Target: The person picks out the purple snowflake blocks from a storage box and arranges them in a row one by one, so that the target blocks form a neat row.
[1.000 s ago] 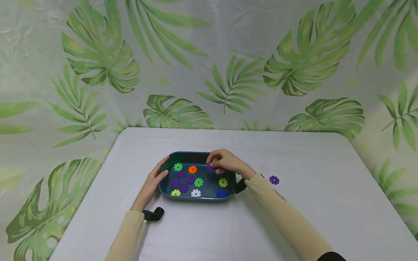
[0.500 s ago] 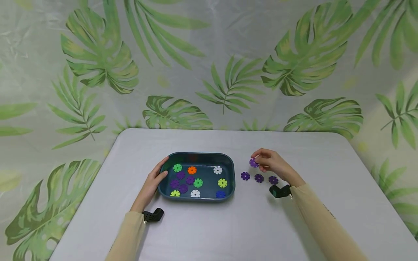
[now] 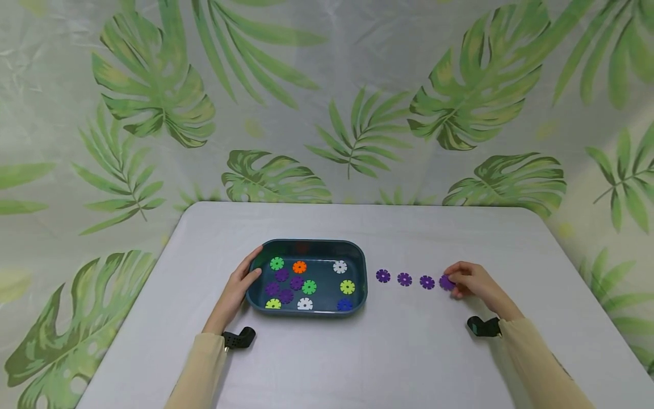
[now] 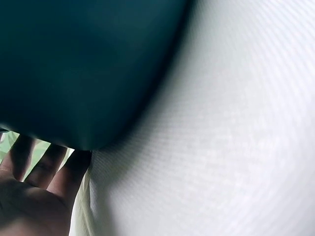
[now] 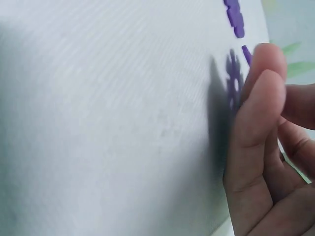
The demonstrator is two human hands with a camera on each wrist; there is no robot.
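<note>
At its left end, the dark blue tray (image 3: 306,312) is gripped by my left hand (image 3: 232,292), thumb over the rim and fingers against the outer wall. In the left wrist view those fingers (image 4: 69,172) touch the tray's outer wall (image 4: 93,73); the thumb is hidden. My right hand (image 3: 472,284) pinches a purple snowflake disc (image 3: 446,282) between thumb and fingers, at the right end of a row. Three more purple discs, the nearest being a slotted one (image 3: 427,282), lie left of it. In the right wrist view, the thumb and fingertips (image 5: 266,98) cover most of the held disc (image 5: 247,55).
Inside the tray lie several loose discs: purple, green, yellow, white, blue and an orange one (image 3: 299,267). A white cloth (image 3: 327,363) covers the table. Behind it hangs a leaf-patterned sheet (image 3: 286,113). Each wrist wears a black camera.
My right hand has taken a purple disc from the tray and carried it right, then down to the right end of the row. My left hand stays at the tray.
</note>
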